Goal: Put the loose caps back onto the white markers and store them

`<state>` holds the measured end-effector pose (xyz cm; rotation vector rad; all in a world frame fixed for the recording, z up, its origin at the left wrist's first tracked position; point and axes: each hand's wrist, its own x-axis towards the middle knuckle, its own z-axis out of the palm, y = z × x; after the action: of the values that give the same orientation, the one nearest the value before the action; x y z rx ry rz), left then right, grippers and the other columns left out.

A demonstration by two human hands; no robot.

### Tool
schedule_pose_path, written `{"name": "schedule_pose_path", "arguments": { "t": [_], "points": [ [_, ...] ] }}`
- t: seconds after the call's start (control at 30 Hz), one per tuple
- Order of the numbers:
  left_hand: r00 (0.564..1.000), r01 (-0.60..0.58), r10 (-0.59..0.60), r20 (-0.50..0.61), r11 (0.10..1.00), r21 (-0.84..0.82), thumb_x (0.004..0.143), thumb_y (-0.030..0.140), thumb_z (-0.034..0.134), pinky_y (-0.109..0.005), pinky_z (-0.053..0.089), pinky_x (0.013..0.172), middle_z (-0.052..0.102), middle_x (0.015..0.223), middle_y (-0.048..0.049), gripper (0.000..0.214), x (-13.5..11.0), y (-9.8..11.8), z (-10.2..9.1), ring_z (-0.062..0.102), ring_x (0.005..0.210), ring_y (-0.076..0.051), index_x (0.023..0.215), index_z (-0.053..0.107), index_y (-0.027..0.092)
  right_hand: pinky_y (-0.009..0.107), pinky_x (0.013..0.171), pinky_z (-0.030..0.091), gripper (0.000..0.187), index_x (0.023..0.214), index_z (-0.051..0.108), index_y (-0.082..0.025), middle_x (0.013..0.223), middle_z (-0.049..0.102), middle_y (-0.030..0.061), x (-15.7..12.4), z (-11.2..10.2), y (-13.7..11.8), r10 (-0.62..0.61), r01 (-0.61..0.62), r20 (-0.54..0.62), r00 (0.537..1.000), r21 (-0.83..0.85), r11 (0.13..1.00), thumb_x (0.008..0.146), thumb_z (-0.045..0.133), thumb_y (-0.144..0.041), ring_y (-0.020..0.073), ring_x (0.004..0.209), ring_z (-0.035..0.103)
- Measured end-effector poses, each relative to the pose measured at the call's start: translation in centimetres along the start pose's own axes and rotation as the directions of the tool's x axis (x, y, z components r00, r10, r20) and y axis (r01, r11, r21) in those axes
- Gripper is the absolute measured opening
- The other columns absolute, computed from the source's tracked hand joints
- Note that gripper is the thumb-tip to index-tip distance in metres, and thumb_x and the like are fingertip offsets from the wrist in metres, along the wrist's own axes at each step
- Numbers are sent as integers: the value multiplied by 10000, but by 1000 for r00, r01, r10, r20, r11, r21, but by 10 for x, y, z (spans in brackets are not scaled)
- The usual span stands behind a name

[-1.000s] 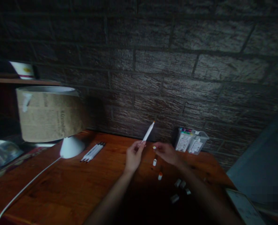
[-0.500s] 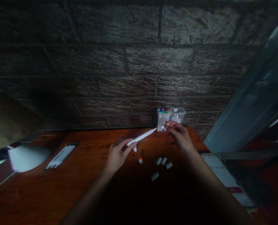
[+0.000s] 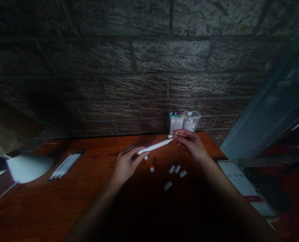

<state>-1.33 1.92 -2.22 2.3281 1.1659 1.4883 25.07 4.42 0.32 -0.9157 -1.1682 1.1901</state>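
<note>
My left hand [image 3: 127, 164] grips a white marker [image 3: 158, 145] by its yellowish end, the uncapped orange-yellow tip pointing up and to the right. My right hand [image 3: 191, 143] pinches a small white marker cap [image 3: 170, 136] with a yellow end, close beside that tip. Whether cap and tip touch, I cannot tell. Just below the left fingers a white cap [image 3: 146, 157] is partly hidden. Nearer me an orange-topped cap [image 3: 152, 168] stands on the wooden table [image 3: 96, 195]. Several grey caps [image 3: 167, 186] lie in shadow to its right.
A case full of colourful-ended markers [image 3: 176, 121] and a clear case [image 3: 193, 119] with few markers stand against the brick wall. White markers with black ends [image 3: 66, 165] lie at left, beside a lamp shade [image 3: 30, 168]. A phone [image 3: 247, 188] rests at the right edge.
The marker's tip and the cap in my right hand have come closer together. The cap has moved slightly left and tilted flatter. The view has shifted a little.
</note>
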Motion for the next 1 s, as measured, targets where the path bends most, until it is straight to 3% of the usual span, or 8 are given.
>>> {"name": "schedule_pose_path", "arguments": {
  "t": [0.27, 0.47, 0.63, 0.8, 0.9, 1.0],
  "points": [
    [999, 36, -35, -22, 999, 32, 836, 289, 707, -264, 495, 656, 727, 842, -42, 166, -2, -6, -2, 649, 724, -164, 981, 729, 214, 199, 470, 352, 324, 881, 714, -193, 686, 651, -33, 4, -8, 1, -38, 42, -91, 995, 36, 998, 640, 837, -371, 67, 521, 487],
    [999, 42, -42, 3, 999, -11, 806, 308, 736, -280, 506, 690, 734, 835, -53, 183, 0, -2, -2, 666, 760, -186, 966, 748, 220, 187, 464, 385, 324, 898, 724, -212, 803, 711, 4, -4, 0, -5, 16, -12, 38, 999, -104, 994, 638, 826, -378, 75, 555, 521],
    [976, 212, -216, -7, 963, -165, 827, 369, 695, -274, 513, 689, 743, 829, -52, 197, 1, -1, -2, 667, 738, -183, 918, 743, 201, 215, 536, 428, 313, 842, 679, -187, 741, 684, 6, -4, -3, -1, 16, 20, 175, 984, -198, 980, 701, 772, -451, 104, 605, 559],
    [938, 346, -324, 123, 887, -306, 911, 452, 546, -221, 430, 561, 543, 539, 16, 378, 3, 2, -1, 511, 528, -120, 659, 632, 184, 241, 530, 342, 436, 608, 500, -194, 562, 455, -44, -9, 7, 12, -76, 186, 244, 967, -468, 864, 894, 509, -523, 104, 544, 434],
    [924, 383, -354, 145, 869, -314, 905, 472, 537, -216, 420, 545, 578, 620, 1, 348, 2, 4, 2, 514, 559, -127, 741, 648, 186, 256, 520, 301, 484, 549, 400, -207, 528, 356, -50, -16, 17, 16, -82, 227, 283, 956, -531, 816, 924, 432, -511, 103, 510, 377],
    [945, 325, -306, 117, 921, -216, 916, 435, 523, -216, 416, 567, 584, 659, 0, 315, -1, 4, 2, 530, 597, -134, 756, 642, 192, 265, 492, 247, 512, 516, 331, -214, 499, 277, -56, -22, 23, 17, -94, 273, 319, 943, -581, 766, 931, 415, -503, 92, 462, 317]
  ]
}}
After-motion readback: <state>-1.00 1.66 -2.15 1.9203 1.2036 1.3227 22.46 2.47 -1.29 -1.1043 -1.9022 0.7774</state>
